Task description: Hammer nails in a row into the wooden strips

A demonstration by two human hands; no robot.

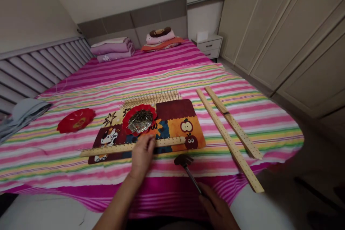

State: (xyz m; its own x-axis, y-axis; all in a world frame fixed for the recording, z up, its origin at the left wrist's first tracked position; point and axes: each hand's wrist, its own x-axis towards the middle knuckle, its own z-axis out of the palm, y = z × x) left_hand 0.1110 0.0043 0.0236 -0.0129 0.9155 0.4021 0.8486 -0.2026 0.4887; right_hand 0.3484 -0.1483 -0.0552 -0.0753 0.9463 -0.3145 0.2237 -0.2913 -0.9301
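Low over the near side of the bed, the left hand point(142, 152) bent down onto a nail-studded wooden strip point(169, 142), its thumb and fingers curled together; whether they pinched a nail I could not tell. The right hand point(214, 203), lower and nearer the body, was wrapped around the handle of a hammer point(184, 160), whose head hung just on the near side of the strip's right end.

The strip lay across a patterned mat point(175, 109), its left end past the mat's edge. Close beyond the left hand sat a red bowl point(125, 128) of loose nails point(140, 120), and behind that bristled more studded wood point(153, 97). A red dish point(77, 120) rested to the left; two dotted strips point(225, 134) lay to the right.

Beneath everything spread a striped cloth point(172, 75), with folded bedding point(115, 48) by the grey headboard point(115, 23) and a pale wardrobe point(269, 25) at right.
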